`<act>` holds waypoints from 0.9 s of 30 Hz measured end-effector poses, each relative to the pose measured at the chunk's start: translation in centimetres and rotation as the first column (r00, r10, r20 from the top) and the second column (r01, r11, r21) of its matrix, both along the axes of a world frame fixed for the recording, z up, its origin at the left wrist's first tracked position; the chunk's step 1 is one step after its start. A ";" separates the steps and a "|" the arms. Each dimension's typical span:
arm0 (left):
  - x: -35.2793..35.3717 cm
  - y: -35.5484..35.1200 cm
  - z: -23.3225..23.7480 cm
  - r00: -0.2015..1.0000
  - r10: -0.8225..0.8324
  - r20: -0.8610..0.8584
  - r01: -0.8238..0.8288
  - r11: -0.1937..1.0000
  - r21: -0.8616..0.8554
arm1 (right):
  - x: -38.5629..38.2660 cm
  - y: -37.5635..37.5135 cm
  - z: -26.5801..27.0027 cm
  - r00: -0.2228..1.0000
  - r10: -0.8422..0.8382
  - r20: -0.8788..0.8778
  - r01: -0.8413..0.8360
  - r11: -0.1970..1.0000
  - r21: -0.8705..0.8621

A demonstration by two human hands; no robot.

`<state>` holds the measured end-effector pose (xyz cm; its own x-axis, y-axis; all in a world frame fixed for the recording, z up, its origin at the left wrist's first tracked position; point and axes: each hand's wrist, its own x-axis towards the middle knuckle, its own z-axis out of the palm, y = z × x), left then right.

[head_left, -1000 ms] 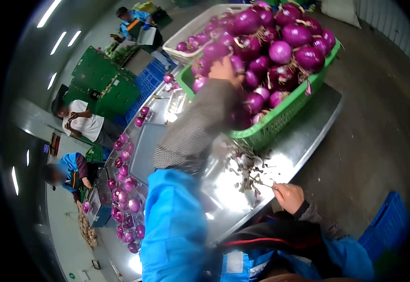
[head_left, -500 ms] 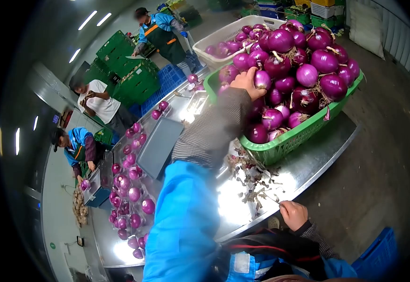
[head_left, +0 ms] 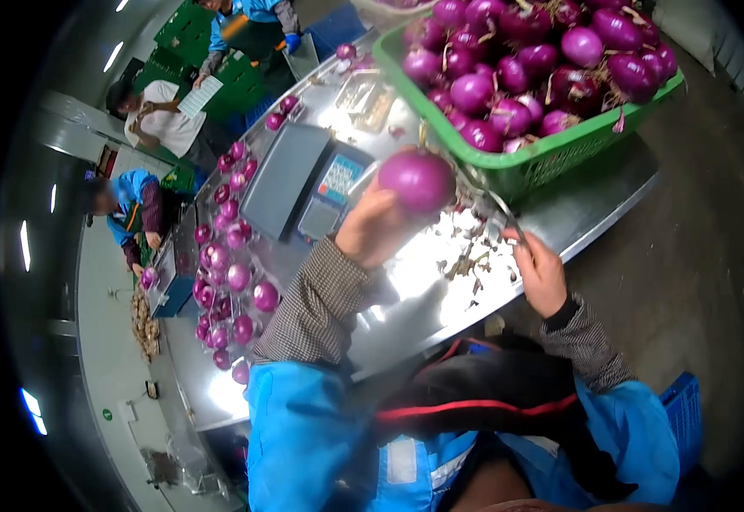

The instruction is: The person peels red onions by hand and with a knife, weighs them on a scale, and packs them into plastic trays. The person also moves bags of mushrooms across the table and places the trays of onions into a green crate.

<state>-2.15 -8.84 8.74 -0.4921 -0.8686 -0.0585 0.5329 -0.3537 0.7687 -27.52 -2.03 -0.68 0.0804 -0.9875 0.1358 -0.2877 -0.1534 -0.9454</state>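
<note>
Nothing here can be read from where I stand. The scale (head_left: 291,175) has a blue key panel (head_left: 338,181) whose markings are only a blur. The sheet of paper (head_left: 200,96) held by a person across the table and the small green sign (head_left: 107,415) low at the left are too small to make out.

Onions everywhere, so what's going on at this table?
A person holds one onion up in the left hand over a steel table, while the right hand grips a thin blade beside a litter of peel. A green crate heaped with onions stands behind, a scale to its left, and other people stand across the table.
</note>
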 end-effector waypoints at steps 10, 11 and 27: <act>5.0 12.0 -4.4 0.887 0.289 0.359 -0.252 0.957 -0.146 | 9.0 2.6 4.0 0.851 0.037 -0.525 -0.324 0.822 -0.468; 5.4 12.7 -4.5 0.883 0.296 0.364 -0.261 0.955 -0.144 | 9.6 2.8 3.9 0.849 0.042 -0.527 -0.333 0.816 -0.472; 5.5 16.0 -5.1 0.543 0.634 0.551 -0.343 0.766 -0.543 | 11.5 6.8 0.0 0.904 0.012 -0.426 -0.180 0.917 -0.357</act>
